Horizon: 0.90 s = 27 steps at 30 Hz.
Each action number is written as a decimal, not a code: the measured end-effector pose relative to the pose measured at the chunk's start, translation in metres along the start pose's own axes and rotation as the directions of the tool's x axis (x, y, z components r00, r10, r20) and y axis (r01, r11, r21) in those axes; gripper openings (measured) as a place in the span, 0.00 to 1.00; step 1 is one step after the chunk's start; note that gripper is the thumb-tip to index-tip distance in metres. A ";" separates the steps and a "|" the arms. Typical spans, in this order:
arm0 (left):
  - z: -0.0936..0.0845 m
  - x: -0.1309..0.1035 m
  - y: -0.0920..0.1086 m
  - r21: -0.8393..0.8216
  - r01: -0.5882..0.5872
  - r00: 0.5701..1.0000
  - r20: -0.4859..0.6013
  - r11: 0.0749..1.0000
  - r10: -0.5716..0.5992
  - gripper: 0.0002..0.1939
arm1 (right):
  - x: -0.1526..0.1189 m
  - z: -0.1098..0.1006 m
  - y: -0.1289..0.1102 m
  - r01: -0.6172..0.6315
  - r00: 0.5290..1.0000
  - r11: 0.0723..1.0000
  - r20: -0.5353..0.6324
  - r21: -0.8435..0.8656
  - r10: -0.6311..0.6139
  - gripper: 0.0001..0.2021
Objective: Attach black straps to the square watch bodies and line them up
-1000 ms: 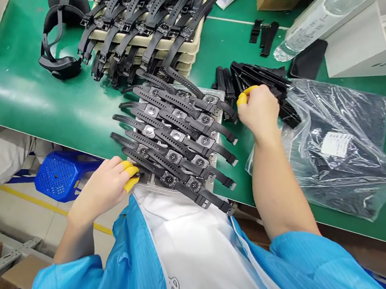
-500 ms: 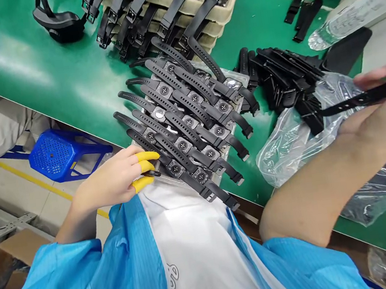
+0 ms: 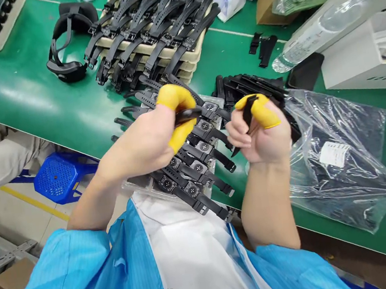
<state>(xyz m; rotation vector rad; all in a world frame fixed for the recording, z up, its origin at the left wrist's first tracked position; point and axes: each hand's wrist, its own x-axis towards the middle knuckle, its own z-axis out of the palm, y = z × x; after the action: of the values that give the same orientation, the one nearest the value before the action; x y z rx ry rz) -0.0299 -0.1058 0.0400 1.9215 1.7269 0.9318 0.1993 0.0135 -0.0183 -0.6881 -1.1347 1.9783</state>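
Note:
My left hand, with yellow finger covers, pinches a dark, rounded watch part seen edge-on; the rest of it is hidden by the fingers. To its right, my right hand is closed around a black watch strap, its thumb and a finger also in yellow covers. Both hands are raised over a clear plastic tray where several black smartwatches lie back side up with their straps spread. Behind my right hand is a pile of black straps.
Stacked cream trays of watches stand at the back, beside a black headset. On the right are a clear plastic bag, a water bottle, a phone and a white box. A blue stool stands left of the table.
My right hand has come in from the far right with the strap. My left hand has risen from the tray's near left edge, bringing the dark watch part. The view has shifted too.

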 end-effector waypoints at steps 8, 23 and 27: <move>0.065 0.064 -0.025 -0.129 -0.313 0.944 0.062 0.941 0.323 0.21 | -0.015 0.006 0.012 -0.160 0.978 0.987 0.135 -0.004 0.159 0.18; 0.063 0.049 -0.036 -0.097 -0.419 0.903 0.066 0.903 0.425 0.26 | -0.012 0.006 0.034 -0.118 0.962 0.992 0.241 -0.043 0.125 0.16; 0.062 0.048 -0.036 -0.081 -0.417 0.902 0.090 0.905 0.423 0.26 | -0.011 0.007 0.037 -0.114 0.962 0.992 0.244 -0.047 0.122 0.17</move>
<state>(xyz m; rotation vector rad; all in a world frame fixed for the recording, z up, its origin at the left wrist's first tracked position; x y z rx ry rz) -0.0110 -0.0440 -0.0177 2.3070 1.2286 0.9897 0.1884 -0.0108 -0.0467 -0.5477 -1.3006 2.1979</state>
